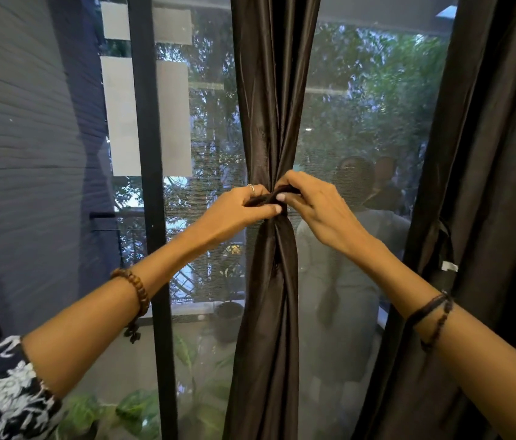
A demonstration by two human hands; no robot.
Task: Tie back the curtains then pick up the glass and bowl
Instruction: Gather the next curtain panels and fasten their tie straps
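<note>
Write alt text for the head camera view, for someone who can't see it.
Two hands, left hand and right hand, pinch a dark tie around a gathered dark curtain before a window. Another curtain hangs at right.

Left hand (pixel 244 206) and right hand (pixel 310 204) pinch a dark tie-back (pixel 271 198) around the gathered centre curtain (pixel 274 106) (glass door (pixel 361 122) behind); second curtain (pixel 488 154) at right.

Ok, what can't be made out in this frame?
Head view only:
- Whether the tie is knotted: the left hand and right hand cover it.
- The glass and bowl: not in view.
- Whether the right curtain is fully tied: the frame edge cuts it off.
- The middle curtain bottom: cut by the lower edge.
</note>
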